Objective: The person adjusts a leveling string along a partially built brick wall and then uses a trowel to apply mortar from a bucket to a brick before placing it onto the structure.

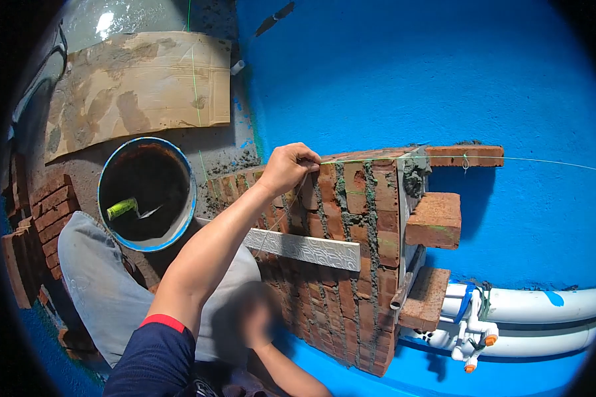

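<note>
The left hand (pixel 288 169) rests on the top course of a partly built brick wall (pixel 341 258), its fingers (pixel 306 156) pinched closed on a thin green guide string (pixel 377 159). The string runs taut from that pinch along the wall's top edge, passes a brick (pixel 463 155) lying at the corner, and continues right toward the rim of the view. A second length of green string (pixel 195 86) rises from near the wall toward the top of the picture, across a stained cardboard sheet (pixel 139 89) on the floor.

The right hand (pixel 255 321) sits low against the wall face. It is blurred, so whether its fingers are open or closed cannot be told, nor whether it holds anything.

A grey patterned straightedge (pixel 304 248) leans across the wall face; its left end is hidden behind the left forearm. Two bricks (pixel 434 218) project sideways from the wall's right end, one above the other. Mortar joints are dark and rough.

Left of the wall stands a blue-rimmed bucket (pixel 189 192) of dark mortar with a trowel (pixel 129 208), green-handled, lying inside. Stacked bricks (pixel 43 225) lie at the left edge, partly cut off. White pipes (pixel 536 304) with small valves run along the blue wall (pixel 410 73) at lower right, their far ends out of view.
</note>
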{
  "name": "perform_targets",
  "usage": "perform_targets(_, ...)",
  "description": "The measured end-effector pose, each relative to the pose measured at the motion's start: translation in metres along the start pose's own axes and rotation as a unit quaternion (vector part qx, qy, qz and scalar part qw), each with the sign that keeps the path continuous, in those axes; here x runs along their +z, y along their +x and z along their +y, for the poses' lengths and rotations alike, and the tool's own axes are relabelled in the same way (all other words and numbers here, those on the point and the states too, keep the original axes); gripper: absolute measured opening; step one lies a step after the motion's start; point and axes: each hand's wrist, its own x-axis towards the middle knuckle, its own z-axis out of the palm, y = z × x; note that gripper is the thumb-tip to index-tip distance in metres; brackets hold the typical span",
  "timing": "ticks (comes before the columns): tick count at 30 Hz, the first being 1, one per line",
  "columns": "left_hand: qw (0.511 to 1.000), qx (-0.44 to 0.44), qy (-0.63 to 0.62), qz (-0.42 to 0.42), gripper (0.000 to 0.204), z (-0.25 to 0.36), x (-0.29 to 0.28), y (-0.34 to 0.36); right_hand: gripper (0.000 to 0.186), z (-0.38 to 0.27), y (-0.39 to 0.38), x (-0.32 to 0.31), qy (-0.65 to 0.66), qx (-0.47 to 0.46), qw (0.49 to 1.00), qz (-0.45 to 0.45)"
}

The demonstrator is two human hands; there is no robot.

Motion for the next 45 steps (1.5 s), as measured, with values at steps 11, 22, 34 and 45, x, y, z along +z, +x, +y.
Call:
perform_targets(11, 1.0, -0.007, 0.019, 0.009, 0.012, 0.002, -0.003, -0.001, 0.039, -0.002, -0.003, -0.005, 0.159, 0.151, 0.975, -0.035)
perform_targets(22, 0.996, -0.042, 0.06, -0.052, 0.022, 0.015, -0.011, 0.003, 0.032, 0.003, -0.01, -0.001, -0.528, -0.194, 0.826, -0.03)
perform_targets(34, 0.998, -0.061, 0.004, -0.019, 0.033, 0.013, -0.008, -0.006, 0.005, -0.022, 0.013, -0.018, 0.055, 0.017, 0.997, 0.05)
perform_targets(45, 0.992, -0.089, -0.019, 0.085, 0.02, -0.031, -0.015, -0.02, 0.012, -0.007, 0.014, 0.004, 0.14, 0.004, 0.986, 0.085)
